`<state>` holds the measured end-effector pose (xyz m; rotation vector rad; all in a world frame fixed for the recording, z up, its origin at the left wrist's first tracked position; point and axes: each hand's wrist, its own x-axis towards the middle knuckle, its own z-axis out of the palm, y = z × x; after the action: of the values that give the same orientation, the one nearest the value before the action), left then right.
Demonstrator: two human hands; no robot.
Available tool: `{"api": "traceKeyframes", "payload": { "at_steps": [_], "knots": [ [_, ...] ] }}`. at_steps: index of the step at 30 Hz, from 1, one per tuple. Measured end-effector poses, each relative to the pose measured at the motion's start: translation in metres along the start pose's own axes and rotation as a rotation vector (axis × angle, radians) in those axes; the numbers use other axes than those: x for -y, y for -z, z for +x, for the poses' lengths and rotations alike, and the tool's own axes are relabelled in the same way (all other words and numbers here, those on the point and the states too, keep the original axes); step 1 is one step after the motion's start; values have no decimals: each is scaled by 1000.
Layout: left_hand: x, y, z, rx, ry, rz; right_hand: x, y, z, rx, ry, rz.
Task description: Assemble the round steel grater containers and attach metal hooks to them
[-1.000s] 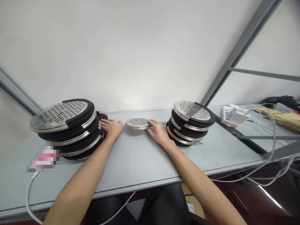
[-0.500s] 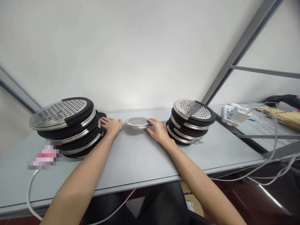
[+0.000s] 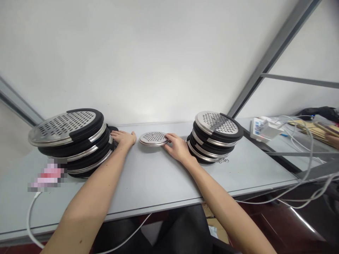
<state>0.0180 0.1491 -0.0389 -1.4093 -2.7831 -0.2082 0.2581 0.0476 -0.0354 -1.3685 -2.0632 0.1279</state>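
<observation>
A round metal disc with slotted holes (image 3: 153, 138) is at the middle of the grey table, slightly tilted. My right hand (image 3: 176, 146) pinches its right rim between thumb and fingers. To the left, my left hand (image 3: 124, 138) has its fingers stretched out and thumb apart, beside a tall stack of metal discs with black rims (image 3: 87, 139). Its fingertips reach a black piece (image 3: 113, 129) behind that stack; whether they press on it I cannot tell. A second stack of black-rimmed discs (image 3: 212, 141) stands right of my right hand, with slotted metal on top.
A white power strip with a plugged-in adapter (image 3: 265, 129) and white cables lie at the right, beyond a metal frame (image 3: 254, 84). Another person's hand (image 3: 332, 140) is at the far right edge by brown packets. A blurred pink object (image 3: 49, 175) with a white cable sits front left.
The disc and my right hand have shifted slightly left in view, and my left hand slightly left too. Another person's hand has come in at the right edge.
</observation>
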Motion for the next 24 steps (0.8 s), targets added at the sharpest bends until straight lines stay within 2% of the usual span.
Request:
{"api": "traceKeyframes", "payload": {
  "at_steps": [5,10,13,15,19,24],
  "knots": [
    [1,-1,-2,-9,-26,6,1,0,0,-5,-6,0],
    [5,-6,2,-6,19,-32,0,0,0,-4,0,2],
    [4,-7,6,-58,10,-42,0,0,0,2,4,8],
    [1,-8,10,-74,42,-64,0,0,0,5,9,18],
    [-2,-10,13,-22,145,-131,1,1,0,-6,21,42],
    [-2,-11,12,-55,119,-88,3,1,0,-18,19,57]
  ]
}}
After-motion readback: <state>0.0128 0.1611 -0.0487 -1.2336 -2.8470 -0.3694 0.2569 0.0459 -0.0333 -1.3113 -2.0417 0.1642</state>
